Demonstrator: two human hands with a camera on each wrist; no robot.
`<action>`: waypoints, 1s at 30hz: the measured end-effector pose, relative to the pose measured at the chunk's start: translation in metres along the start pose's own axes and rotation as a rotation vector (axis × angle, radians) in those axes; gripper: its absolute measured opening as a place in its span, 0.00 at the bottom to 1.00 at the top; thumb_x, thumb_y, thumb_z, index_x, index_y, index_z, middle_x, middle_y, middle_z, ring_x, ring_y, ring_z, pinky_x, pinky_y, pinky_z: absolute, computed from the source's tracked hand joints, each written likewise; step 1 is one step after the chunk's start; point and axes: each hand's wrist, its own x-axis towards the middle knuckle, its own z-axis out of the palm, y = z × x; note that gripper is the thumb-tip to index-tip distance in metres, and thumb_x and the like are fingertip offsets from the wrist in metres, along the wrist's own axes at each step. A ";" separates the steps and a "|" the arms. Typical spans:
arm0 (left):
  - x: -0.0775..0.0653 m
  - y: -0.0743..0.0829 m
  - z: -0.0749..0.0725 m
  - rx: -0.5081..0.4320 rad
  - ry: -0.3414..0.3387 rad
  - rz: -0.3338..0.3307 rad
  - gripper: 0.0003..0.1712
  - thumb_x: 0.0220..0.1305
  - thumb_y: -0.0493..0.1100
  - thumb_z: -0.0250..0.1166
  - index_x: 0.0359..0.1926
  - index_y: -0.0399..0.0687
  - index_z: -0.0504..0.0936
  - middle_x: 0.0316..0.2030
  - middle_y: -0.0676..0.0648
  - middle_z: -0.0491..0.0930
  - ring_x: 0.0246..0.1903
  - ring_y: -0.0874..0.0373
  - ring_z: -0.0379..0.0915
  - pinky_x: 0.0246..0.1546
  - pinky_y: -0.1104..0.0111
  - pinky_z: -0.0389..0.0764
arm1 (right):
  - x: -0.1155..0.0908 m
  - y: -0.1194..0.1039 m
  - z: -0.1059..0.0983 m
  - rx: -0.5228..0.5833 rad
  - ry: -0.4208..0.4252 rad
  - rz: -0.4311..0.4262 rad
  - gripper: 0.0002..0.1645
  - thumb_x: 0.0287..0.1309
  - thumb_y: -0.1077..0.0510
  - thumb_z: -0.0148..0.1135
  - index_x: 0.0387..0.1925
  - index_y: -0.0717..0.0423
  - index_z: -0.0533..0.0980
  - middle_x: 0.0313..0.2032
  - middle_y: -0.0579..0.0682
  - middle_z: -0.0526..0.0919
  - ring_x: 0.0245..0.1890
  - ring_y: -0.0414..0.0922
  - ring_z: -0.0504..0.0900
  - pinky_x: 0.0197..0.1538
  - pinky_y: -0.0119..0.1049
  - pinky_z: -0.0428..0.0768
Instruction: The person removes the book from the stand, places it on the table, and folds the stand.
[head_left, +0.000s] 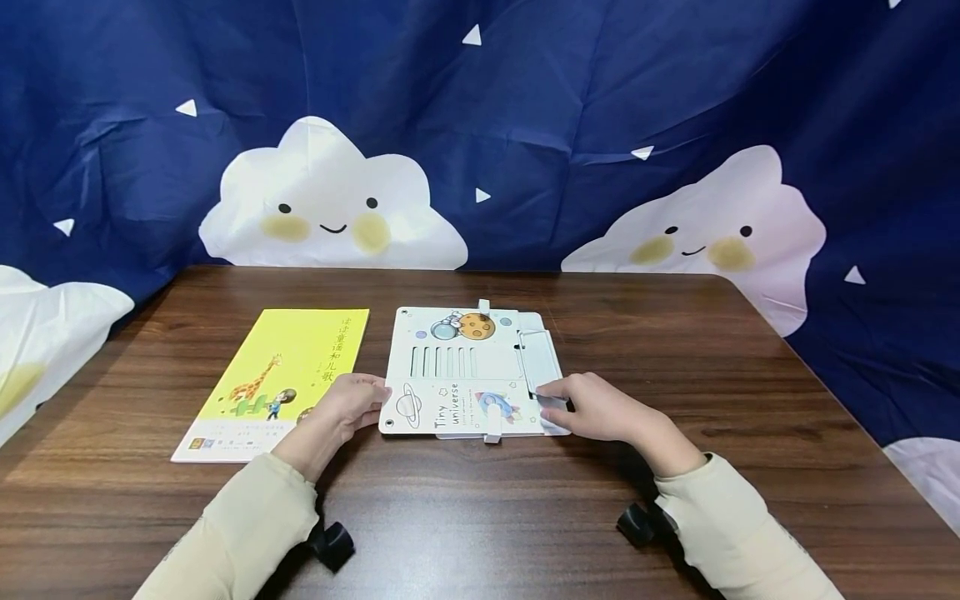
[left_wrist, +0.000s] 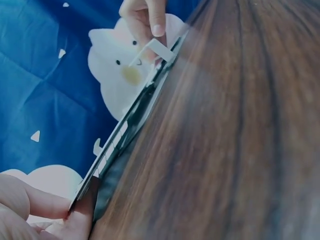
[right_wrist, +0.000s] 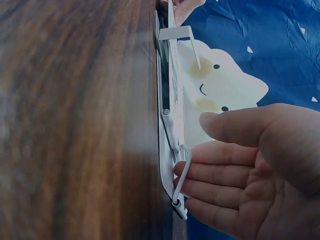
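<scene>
A white book stand (head_left: 442,367) printed with an astronaut, a planet, a rocket and "Tiny universe" lies folded nearly flat on the table. My left hand (head_left: 348,404) pinches its left edge, the thumb above and fingers below, as the left wrist view shows. At the stand's right side, the fingertips of my right hand (head_left: 596,406) touch the thin wire bracket (right_wrist: 184,175). The right thumb is raised apart from the fingers in the right wrist view. White page clips (head_left: 492,423) project from the stand's near and far edges.
To the left of the stand, a yellow book (head_left: 300,358) with a giraffe on its cover lies on the brown wooden table (head_left: 480,517). Behind the table hangs a dark blue curtain (head_left: 525,100) with smiling clouds. Both sleeved wrists carry black camera mounts (head_left: 333,546).
</scene>
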 end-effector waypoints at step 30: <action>0.000 -0.002 -0.001 -0.025 0.002 0.007 0.09 0.55 0.28 0.49 0.38 0.24 0.69 0.22 0.47 0.75 0.24 0.60 0.72 0.31 0.67 0.76 | 0.010 -0.021 0.007 -0.086 0.043 -0.012 0.33 0.47 0.42 0.59 0.46 0.65 0.72 0.43 0.53 0.76 0.43 0.43 0.72 0.46 0.40 0.70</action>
